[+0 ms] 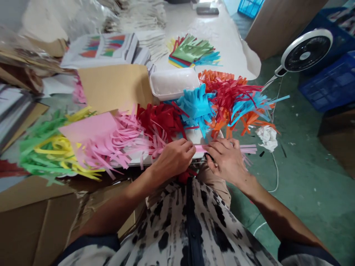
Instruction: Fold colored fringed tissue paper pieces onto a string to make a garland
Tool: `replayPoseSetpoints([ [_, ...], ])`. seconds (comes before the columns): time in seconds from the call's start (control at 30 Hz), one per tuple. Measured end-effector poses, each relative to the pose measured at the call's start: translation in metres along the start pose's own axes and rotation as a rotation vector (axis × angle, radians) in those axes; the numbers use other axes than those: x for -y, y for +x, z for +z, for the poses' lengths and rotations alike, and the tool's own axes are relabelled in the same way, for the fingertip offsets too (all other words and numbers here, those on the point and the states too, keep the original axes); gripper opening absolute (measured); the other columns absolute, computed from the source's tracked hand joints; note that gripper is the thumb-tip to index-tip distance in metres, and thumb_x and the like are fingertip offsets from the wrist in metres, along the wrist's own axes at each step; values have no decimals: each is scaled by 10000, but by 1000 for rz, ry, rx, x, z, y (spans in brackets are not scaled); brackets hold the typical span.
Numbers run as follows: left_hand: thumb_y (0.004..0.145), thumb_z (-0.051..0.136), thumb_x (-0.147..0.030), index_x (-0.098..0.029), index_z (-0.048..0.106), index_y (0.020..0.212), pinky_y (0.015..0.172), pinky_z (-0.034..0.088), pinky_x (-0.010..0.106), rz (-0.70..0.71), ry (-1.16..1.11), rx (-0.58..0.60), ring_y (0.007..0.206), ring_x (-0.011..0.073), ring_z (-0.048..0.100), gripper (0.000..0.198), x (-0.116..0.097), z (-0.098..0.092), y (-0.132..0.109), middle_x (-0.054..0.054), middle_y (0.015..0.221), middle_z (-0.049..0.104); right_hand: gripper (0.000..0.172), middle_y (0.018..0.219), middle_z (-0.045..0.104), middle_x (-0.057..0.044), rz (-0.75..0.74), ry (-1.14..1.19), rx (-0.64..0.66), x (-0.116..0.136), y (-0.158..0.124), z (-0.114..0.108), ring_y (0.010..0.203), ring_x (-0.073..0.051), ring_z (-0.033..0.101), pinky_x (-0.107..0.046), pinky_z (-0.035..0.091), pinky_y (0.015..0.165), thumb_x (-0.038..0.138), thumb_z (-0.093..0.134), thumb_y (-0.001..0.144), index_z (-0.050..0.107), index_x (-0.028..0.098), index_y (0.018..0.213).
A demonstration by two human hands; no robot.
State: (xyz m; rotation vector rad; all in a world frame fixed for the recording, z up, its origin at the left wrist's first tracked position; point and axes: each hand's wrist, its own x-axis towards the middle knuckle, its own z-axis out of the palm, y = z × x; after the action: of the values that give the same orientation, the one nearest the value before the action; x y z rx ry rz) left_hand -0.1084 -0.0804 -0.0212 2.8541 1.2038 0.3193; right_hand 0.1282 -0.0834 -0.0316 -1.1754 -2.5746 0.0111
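Note:
At the table's near edge, a pink fringed paper strip (200, 148) lies stretched between my hands, its cut ends fanning out past both sides. My left hand (176, 157) is closed on the strip, fingers pressed together. My right hand (227, 159) pinches the same strip further right. A small black loop (210, 156) shows at the right thumb; its kind is too hidden to tell. Just beyond lie fringed papers in red (161, 120), blue (196, 105) and orange (217, 75). Pink fringed sheets (94, 127) rest left of my left hand, over yellow (59, 149) and green (36, 142) ones.
Behind the fringes stand a white plastic tray (174, 83) and a brown cardboard sheet (115, 87). A stack of fringed papers (194, 51) lies further back. To the right are a small fan (305, 55), a blue crate (330, 81) and crumpled white paper (267, 137).

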Motion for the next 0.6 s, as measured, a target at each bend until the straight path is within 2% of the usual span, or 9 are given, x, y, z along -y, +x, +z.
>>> replayPoseSetpoints([
  [0.13, 1004, 550, -166, -166, 699, 995, 774, 516, 377, -1, 3, -59, 887, 243, 621, 149, 3, 0, -4, 92, 962, 719, 243, 1210, 765, -73, -12, 5, -36, -1, 1, 4, 1218, -285, 594, -503, 311, 1045, 258, 594, 1010, 716, 225, 1217],
  [0.23, 1028, 554, -241, -169, 706, 1014, 781, 517, 380, -22, 4, -100, 876, 240, 616, 169, 2, 1, -3, 84, 955, 724, 168, 1107, 790, -29, -51, 0, -85, -2, 5, 7, 1180, -250, 616, -501, 280, 1133, 227, 591, 1023, 736, 243, 1108],
  [0.33, 1024, 583, -264, -165, 712, 1003, 756, 516, 380, -34, 30, -114, 870, 243, 613, 164, 2, 3, -2, 85, 968, 731, 164, 1048, 796, -27, -36, -7, -107, -1, 9, 10, 1144, -238, 624, -500, 266, 1162, 202, 572, 1033, 733, 233, 1026],
  [0.5, 1007, 603, -158, -158, 722, 1056, 770, 524, 340, -43, -4, -126, 933, 227, 618, 129, 5, 12, -9, 71, 1054, 744, 171, 1071, 773, -55, 15, 30, -26, 0, 9, 11, 1104, -253, 600, -494, 281, 1146, 297, 565, 1051, 715, 214, 1057],
  [0.6, 1027, 592, -178, -170, 732, 972, 783, 519, 320, -113, -140, -188, 935, 206, 618, 150, 10, 17, -16, 53, 1000, 750, 187, 1000, 764, -42, 62, 83, -4, -4, 8, 10, 1072, -248, 589, -475, 288, 1115, 314, 557, 1058, 709, 223, 1002],
])
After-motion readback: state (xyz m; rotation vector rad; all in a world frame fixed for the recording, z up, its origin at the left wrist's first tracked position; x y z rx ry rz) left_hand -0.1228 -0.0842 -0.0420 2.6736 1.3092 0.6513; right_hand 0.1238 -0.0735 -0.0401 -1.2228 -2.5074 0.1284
